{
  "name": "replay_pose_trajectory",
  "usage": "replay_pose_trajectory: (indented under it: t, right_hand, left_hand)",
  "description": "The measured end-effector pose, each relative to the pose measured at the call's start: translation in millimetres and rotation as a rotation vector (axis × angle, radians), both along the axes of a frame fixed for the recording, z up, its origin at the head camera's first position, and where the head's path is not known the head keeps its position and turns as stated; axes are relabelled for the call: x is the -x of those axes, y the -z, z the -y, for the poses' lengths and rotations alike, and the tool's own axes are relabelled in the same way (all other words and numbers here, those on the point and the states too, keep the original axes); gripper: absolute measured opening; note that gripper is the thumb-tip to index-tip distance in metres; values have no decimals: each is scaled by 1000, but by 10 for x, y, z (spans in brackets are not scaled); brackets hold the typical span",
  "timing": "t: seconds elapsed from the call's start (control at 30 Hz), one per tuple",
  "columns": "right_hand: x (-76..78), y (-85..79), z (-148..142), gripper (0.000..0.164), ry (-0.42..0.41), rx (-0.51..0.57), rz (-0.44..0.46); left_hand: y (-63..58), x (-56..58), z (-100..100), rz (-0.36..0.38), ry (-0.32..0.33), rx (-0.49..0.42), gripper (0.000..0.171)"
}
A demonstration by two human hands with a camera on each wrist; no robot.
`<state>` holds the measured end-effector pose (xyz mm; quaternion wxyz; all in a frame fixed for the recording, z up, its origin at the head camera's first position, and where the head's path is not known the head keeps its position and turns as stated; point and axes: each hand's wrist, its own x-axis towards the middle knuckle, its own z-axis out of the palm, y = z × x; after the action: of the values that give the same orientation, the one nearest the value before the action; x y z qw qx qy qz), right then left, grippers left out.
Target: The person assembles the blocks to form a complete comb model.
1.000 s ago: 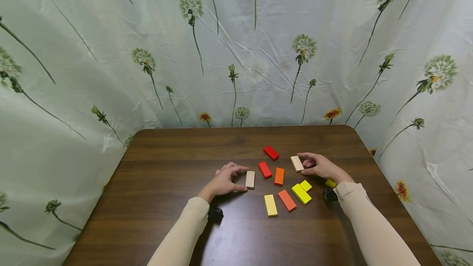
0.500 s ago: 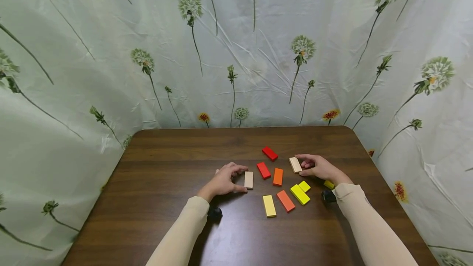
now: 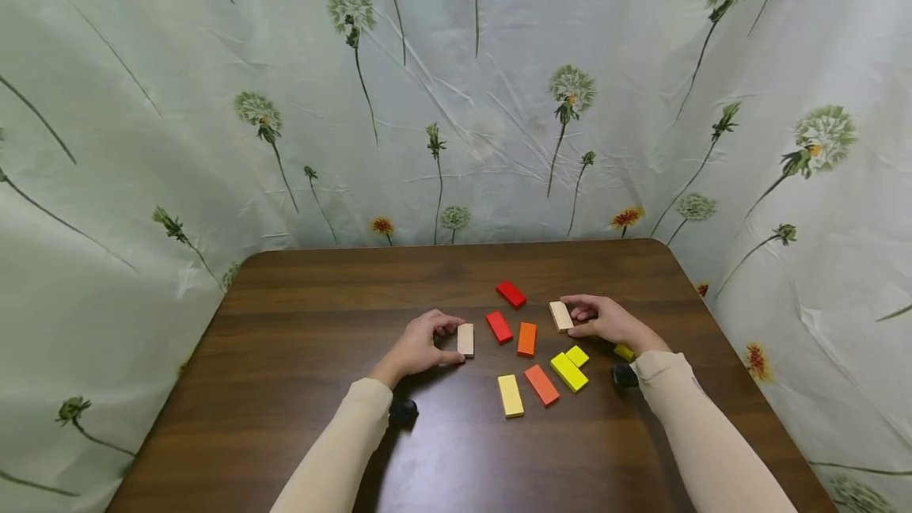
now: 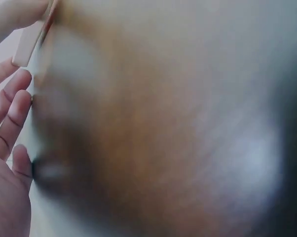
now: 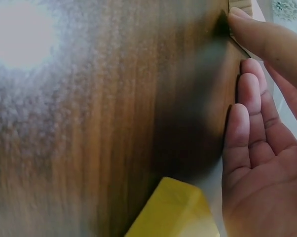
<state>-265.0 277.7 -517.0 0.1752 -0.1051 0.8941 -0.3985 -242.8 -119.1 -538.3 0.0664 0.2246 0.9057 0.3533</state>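
In the head view my left hand (image 3: 422, 347) pinches a pale wooden block (image 3: 465, 340) by its two ends, index finger at the far end and thumb at the near one. The left wrist view shows the same block (image 4: 29, 44) between thumb and index finger. To the right, my right hand (image 3: 606, 321) holds a second pale wooden block (image 3: 560, 317) between thumb and index finger. Only a corner of that block (image 5: 241, 6) shows in the right wrist view, beyond the thumb. The other fingers of the right hand are bent near the tabletop.
Between the hands lie red blocks (image 3: 511, 293), an orange block (image 3: 526, 340), a coral block (image 3: 541, 385), a light yellow block (image 3: 511, 396) and bright yellow blocks (image 3: 569, 372). Another yellow block (image 5: 173, 210) sits under the right wrist. A flowered curtain (image 3: 321, 141) hangs behind the brown table (image 3: 285, 323).
The left thumb and index finger have drawn closer together on their block, which has shifted slightly left relative to the others. The right hand stays put. The head view has swung slightly.
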Motion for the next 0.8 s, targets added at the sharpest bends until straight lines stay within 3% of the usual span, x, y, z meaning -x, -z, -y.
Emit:
replay_pose_trajectory:
  t: [0.2, 0.53, 0.8]
  right_hand:
    - [-2, 7, -3, 63, 10, -9, -9]
    - [12, 61, 26, 62, 12, -3, -16]
    - [-3, 43, 33, 61, 30, -4, -13]
  left_hand:
    - [-75, 202, 137, -10, -24, -42, 57]
    - [-210, 560, 481, 56, -161, -64, 58]
    - [-165, 724, 465, 102, -191, -50, 56]
